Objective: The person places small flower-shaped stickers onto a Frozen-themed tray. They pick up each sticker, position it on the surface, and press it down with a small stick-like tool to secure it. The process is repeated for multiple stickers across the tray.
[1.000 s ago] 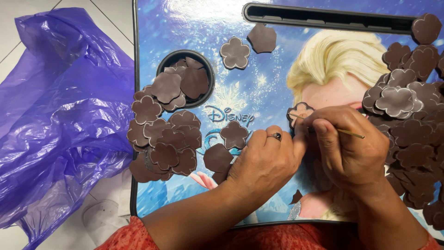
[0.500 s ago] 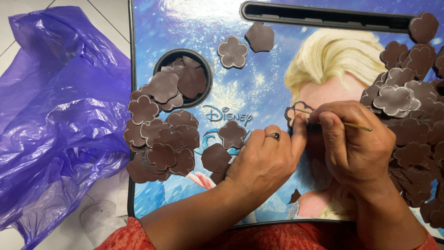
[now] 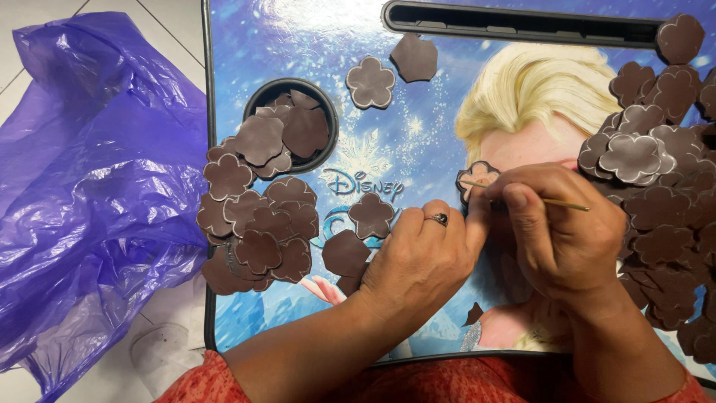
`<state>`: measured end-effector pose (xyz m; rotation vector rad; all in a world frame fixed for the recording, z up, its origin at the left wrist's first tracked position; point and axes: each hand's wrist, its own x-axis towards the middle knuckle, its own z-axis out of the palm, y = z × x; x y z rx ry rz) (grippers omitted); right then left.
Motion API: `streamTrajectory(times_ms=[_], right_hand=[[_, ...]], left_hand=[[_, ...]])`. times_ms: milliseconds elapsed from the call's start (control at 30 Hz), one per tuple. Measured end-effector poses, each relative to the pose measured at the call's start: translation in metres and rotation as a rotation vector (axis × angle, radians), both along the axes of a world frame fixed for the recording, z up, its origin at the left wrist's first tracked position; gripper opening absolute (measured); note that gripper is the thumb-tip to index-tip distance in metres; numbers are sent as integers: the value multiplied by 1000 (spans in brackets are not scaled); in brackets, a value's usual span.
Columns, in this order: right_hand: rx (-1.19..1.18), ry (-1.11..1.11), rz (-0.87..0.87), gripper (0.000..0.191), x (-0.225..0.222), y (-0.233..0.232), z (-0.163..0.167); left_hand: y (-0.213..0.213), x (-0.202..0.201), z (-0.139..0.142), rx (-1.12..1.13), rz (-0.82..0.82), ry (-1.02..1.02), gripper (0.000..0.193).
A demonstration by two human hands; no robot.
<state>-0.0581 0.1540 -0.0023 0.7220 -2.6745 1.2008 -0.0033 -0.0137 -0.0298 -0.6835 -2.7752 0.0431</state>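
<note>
While the left hand (image 3: 421, 257) pins a brown flower cutout (image 3: 477, 177) under its fingertips, the right hand (image 3: 563, 231) pinches a thin stick (image 3: 556, 201) (tip on it); next calls for steady pressure.

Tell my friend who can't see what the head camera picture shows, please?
Two hands work on one brown flower-shaped piece: the left hand steadies it while the right hand pokes it with a thin stick. More brown flower pieces lie piled on a blue picture tray, beside a purple plastic bag.
</note>
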Motion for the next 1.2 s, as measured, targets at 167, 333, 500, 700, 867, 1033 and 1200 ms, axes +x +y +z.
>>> streamTrajectory(times_ms=[167, 333, 500, 700, 867, 1033, 1200], right_hand=[[-37, -23, -142, 16, -2, 4, 1], [24, 33, -62, 17, -5, 2, 0], [18, 36, -75, 14, -6, 1, 1], [26, 28, -70, 17, -7, 6, 1], [29, 20, -78, 15, -5, 8, -2], [73, 40, -46, 17, -5, 8, -2], [18, 16, -97, 15, -4, 5, 4]], left_hand=[[-4, -1, 3, -52, -19, 72, 57], [-4, -2, 4, -33, 6, 124, 53], [-4, -3, 3, -19, 0, 95, 52], [-5, -3, 5, 6, 5, 91, 52], [-4, -4, 6, 30, 11, 79, 50], [-4, -4, 5, 45, 6, 55, 51], [-5, -3, 4, 64, 17, 70, 54]])
